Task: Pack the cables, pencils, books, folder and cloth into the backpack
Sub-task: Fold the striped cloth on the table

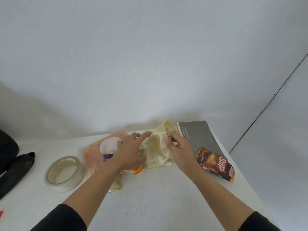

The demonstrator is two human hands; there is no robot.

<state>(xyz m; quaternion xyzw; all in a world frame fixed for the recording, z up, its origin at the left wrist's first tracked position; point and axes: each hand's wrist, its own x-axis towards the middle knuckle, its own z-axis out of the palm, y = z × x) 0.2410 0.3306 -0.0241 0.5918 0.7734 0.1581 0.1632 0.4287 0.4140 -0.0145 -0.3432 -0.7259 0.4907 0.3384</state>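
A pale yellow checked cloth (157,149) lies crumpled at the back middle of the white table (150,189). My left hand (131,149) lies flat on its left part, fingers stretched toward the wall. My right hand (178,147) pinches a fold of the cloth between thumb and fingers. A grey book (198,135) lies just right of the cloth against the wall. An orange translucent folder (93,152) lies under my left hand and partly under the cloth. Part of the black backpack (8,147) shows at the left edge.
A roll of clear tape (65,173) stands left of the folder. A brown snack packet (216,164) lies by the book near the table's right edge. A black strap or pouch (18,169) lies at far left. The wall stands close behind.
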